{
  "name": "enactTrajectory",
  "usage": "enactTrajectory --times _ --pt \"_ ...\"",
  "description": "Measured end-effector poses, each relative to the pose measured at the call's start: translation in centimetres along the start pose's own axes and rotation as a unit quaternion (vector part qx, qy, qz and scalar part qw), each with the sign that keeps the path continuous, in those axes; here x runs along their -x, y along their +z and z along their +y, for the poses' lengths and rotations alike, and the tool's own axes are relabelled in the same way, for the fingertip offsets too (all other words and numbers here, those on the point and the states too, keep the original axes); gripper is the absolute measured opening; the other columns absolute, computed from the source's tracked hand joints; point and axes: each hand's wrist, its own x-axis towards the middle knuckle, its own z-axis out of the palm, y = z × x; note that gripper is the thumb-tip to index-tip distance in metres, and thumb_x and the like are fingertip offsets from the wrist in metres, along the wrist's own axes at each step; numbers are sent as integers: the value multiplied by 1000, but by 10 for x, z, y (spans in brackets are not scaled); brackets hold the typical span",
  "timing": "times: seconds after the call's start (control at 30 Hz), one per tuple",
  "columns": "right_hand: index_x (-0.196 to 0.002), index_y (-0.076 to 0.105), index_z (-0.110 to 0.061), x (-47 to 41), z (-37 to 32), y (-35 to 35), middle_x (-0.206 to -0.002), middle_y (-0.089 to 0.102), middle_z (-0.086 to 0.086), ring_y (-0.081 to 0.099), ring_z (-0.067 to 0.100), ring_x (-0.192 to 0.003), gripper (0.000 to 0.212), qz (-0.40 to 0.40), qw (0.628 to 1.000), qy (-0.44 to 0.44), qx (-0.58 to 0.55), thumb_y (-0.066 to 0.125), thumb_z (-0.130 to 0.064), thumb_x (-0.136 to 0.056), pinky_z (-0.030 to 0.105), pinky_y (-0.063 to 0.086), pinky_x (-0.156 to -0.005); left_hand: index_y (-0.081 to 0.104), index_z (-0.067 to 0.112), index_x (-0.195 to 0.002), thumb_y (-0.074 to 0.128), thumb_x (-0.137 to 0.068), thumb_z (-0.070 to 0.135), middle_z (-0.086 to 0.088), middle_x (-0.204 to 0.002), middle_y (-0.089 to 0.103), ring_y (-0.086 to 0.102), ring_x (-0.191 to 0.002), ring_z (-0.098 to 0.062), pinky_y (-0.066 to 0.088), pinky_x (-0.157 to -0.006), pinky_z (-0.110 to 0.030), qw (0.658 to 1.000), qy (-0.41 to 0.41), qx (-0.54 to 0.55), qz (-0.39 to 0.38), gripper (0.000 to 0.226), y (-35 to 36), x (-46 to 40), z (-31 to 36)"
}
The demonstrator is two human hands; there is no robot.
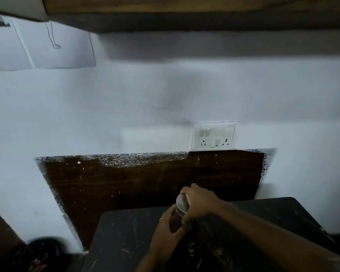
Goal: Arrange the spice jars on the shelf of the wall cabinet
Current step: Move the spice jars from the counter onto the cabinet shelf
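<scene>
Two hands meet on one spice jar (180, 213) above the dark desk (126, 238), at about 6 o'clock in the view. The right hand (199, 203) comes in from 4 o'clock on a long bare forearm, wrist bent down, and its fingers curl over the jar's pale lid (183, 203); that grip is closed on the lid. The left hand (168, 229) rises from 6 o'clock, a ring on one finger, and wraps the jar's clear lower body; that grip is closed on the jar. The jar is tilted, lid toward 12 o'clock, near the desk's far edge. Whether its base touches the desk cannot be told.

The desk's far edge runs just beside a dark wooden panel (145, 183) fixed low on the white wall (126, 105). A switch and socket plate (214, 137) sits on the wall at the panel's upper edge, toward 1 o'clock from the hands. The wall cabinet's underside (185, 8) spans 12 o'clock, well apart from the jar, with bare wall between. Paper sheets (47, 48) hang at 10 o'clock.
</scene>
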Motion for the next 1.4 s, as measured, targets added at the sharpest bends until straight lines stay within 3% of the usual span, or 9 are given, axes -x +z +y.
enactTrajectory --times 0.17,0.5,0.67,0.8,0.9,1.0,1.13,1.27,1.4 --pt "-109 50 -27 46 18 -67 -103 45 -4 51 17 -89 70 57 998 -36 -7 75 -61 -54 29 41 -66 34 51 -124 77 -70 39 26 -127 38 44 -112 10 40 -86 -9 993 71 -18 88 70 37 4 41" --pt "-101 57 -19 153 89 -157 -96 60 -1 60 19 -86 61 127 989 -77 -20 75 -60 -60 34 50 -73 43 38 -121 83 -54 51 23 -114 48 49 -104 8 40 -77 -2 966 147 -45 210 79 142 3 143" --pt "-91 52 -21 189 115 -186 -87 58 -5 60 17 -80 63 170 985 -17 26 59 -76 -62 33 51 -66 46 31 -116 83 -51 49 21 -110 46 49 -102 7 41 -77 -2 945 185 -48 264 76 188 8 186" --pt "-80 53 -19 208 126 -206 -87 60 -1 56 16 -73 40 160 986 -49 -21 73 -51 -65 28 47 -57 41 34 -125 85 -55 47 20 -118 46 46 -106 7 37 -76 1 962 188 -15 200 84 204 9 208" --pt "-94 61 -17 222 132 -224 -98 60 0 57 18 -86 40 97 990 -81 -67 80 -37 -66 36 54 -73 36 52 -115 85 -53 49 35 -111 44 47 -103 13 39 -71 3 971 189 -6 148 79 206 10 222" --pt "-114 54 -24 231 131 -232 -95 53 -9 56 14 -87 57 91 987 -79 -105 81 -39 -66 32 55 -69 42 42 -115 86 -49 52 29 -109 49 51 -101 8 42 -72 -1 959 197 0 206 79 208 10 231" --pt "-109 51 -20 235 130 -232 -96 56 -4 63 17 -80 63 148 983 -27 -102 72 -61 -66 29 57 -61 43 28 -113 87 -47 52 9 -109 54 55 -94 -3 46 -66 -7 945 187 32 267 82 213 8 244" --pt "-99 57 -18 235 130 -233 -91 57 -5 61 17 -78 58 213 968 -16 -133 79 -55 -59 31 55 -66 37 28 -130 86 -54 49 12 -122 45 48 -110 -6 42 -83 -12 957 192 37 212 93 214 9 250" --pt "-112 57 -20 240 135 -249 -98 55 -7 55 11 -85 58 196 960 -31 -199 83 -34 -62 28 50 -66 31 39 -132 83 -63 39 20 -125 43 42 -115 -1 36 -87 -7 966 207 51 144 86 207 10 253"
